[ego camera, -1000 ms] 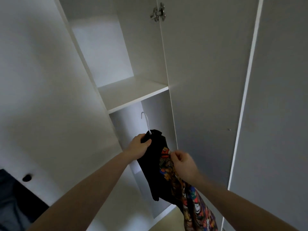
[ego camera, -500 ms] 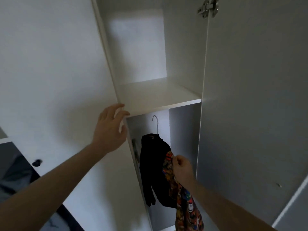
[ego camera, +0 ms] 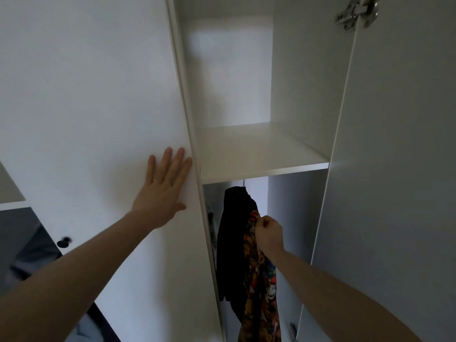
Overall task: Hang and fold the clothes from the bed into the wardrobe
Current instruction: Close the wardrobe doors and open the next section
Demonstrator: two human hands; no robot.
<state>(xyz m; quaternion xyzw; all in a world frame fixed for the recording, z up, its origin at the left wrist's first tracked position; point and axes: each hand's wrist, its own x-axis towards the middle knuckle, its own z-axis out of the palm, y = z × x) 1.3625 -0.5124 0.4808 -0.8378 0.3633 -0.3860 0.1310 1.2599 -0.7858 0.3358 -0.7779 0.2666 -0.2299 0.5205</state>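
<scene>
Pressing flat against the white wardrobe door (ego camera: pixel 93 114), the left hand (ego camera: pixel 161 191) has fingers straight and spread, palm on the panel just beside the door's right edge, grasping nothing. Right hand (ego camera: pixel 267 234) is clenched on the upper edge of a colourful printed garment (ego camera: pixel 259 292), pinching the fabric between thumb and curled fingers, knuckles toward camera. That printed garment hangs down inside the open wardrobe compartment, touching and partly overlapping a black garment (ego camera: pixel 230 243) on its left. The black garment hangs below the white shelf (ego camera: pixel 251 149); a thin hanger hook (ego camera: pixel 243 181) shows just above its collar, top of the hook hidden behind the shelf's front edge, so what it hangs from cannot be told. Upper compartment above the shelf holds nothing visible. Open right wardrobe door (ego camera: pixel 394 169) stands edge-on to the right of the compartment, with a metal hinge (ego camera: pixel 356 12) at top. Far left, lower down, a small black knob (ego camera: pixel 63 242) sits on a white panel, dark blurred area beneath it. Both forearms bare.
</scene>
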